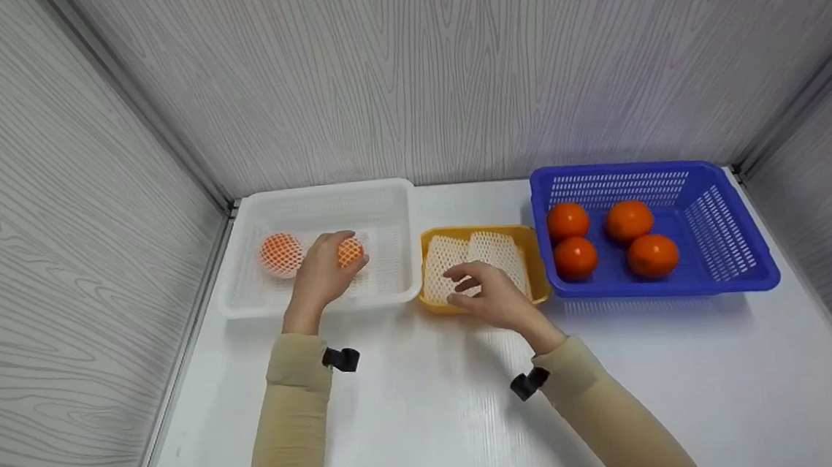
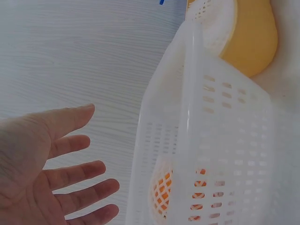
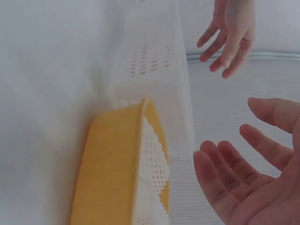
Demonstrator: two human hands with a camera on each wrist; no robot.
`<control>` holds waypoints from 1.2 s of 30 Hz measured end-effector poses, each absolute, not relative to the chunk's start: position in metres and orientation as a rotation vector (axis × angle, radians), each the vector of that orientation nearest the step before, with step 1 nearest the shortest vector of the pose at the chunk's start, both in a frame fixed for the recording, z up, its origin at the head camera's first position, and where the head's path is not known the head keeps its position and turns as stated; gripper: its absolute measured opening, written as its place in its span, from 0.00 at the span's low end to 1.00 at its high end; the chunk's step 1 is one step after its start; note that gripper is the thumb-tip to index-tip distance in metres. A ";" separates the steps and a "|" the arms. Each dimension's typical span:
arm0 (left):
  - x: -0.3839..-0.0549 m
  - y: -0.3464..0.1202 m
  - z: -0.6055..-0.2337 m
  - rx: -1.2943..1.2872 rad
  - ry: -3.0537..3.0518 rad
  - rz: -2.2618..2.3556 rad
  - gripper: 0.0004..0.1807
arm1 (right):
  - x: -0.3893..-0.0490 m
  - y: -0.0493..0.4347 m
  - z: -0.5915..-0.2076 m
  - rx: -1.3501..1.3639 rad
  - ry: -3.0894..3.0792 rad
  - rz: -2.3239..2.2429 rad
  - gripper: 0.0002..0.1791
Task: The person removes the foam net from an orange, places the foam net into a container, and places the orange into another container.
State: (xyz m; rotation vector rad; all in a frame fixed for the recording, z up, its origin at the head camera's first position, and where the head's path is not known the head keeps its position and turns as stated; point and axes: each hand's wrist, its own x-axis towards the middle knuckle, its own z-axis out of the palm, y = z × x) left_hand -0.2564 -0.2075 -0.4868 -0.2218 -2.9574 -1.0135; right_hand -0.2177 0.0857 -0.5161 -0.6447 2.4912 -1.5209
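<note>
My left hand [image 1: 322,271] hovers over the white basket [image 1: 282,199] with its fingers apart and nothing held, as the left wrist view also shows. Inside that basket lie two oranges in white foam nets: a netted orange [image 1: 282,254] on the left, and another netted orange [image 1: 351,252] partly hidden behind my left fingers. Over the yellow basket [image 1: 537,254] my right hand [image 1: 495,297] is held with loosely bent fingers, touching nothing. Flat white foam net sleeves [image 1: 498,250] lie in the yellow basket beneath it.
On the right stands a blue basket [image 1: 698,288] with several bare oranges [image 1: 629,220], most of them toward its left side. The three baskets stand in a row on a white table [image 1: 414,409], with grey wood-grain panels [image 1: 376,82] behind and at both sides.
</note>
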 end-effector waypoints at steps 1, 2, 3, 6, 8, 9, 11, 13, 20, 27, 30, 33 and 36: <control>-0.258 -0.209 -0.486 -0.214 -2.968 -1.005 0.29 | -0.217 0.083 -0.518 -0.639 2.482 -1.519 0.20; -0.259 -0.210 -0.485 -0.205 -2.982 -0.996 0.29 | -0.216 0.080 -0.520 -0.636 2.472 -1.522 0.20; -0.260 -0.211 -0.483 -0.198 -2.994 -0.982 0.30 | -0.215 0.077 -0.521 -0.633 2.462 -1.526 0.20; -0.265 -0.213 -0.480 -0.172 -3.031 -0.949 0.30 | -0.213 0.068 -0.526 -0.636 2.438 -1.548 0.20; -0.269 -0.215 -0.478 -0.159 -3.056 -0.917 0.31 | -0.212 0.063 -0.529 -0.639 2.428 -1.563 0.20; -0.272 -0.216 -0.478 -0.155 -3.068 -0.902 0.31 | -0.211 0.061 -0.530 -0.642 2.421 -1.574 0.20; -0.277 -0.217 -0.478 -0.150 -3.090 -0.872 0.31 | -0.210 0.056 -0.533 -0.650 2.418 -1.590 0.20; -0.282 -0.219 -0.478 -0.148 -3.113 -0.835 0.31 | -0.210 0.052 -0.536 -0.643 2.415 -1.604 0.21; -0.298 -0.223 -0.483 -0.127 -3.218 -0.787 0.30 | -0.211 0.044 -0.544 -0.646 2.450 -1.568 0.23; -0.312 -0.229 -0.487 -0.111 -3.354 -0.809 0.30 | -0.211 0.039 -0.546 -0.622 2.464 -1.518 0.24; -0.316 -0.231 -0.489 -0.101 -3.410 -0.839 0.31 | -0.211 0.037 -0.546 -0.614 2.444 -1.522 0.24; -0.318 -0.231 -0.490 -0.099 -3.462 -0.860 0.31 | -0.210 0.036 -0.546 -0.618 2.438 -1.513 0.24; -0.318 -0.230 -0.491 -0.118 -3.502 -0.848 0.32 | -0.209 0.035 -0.547 -0.627 2.432 -1.511 0.25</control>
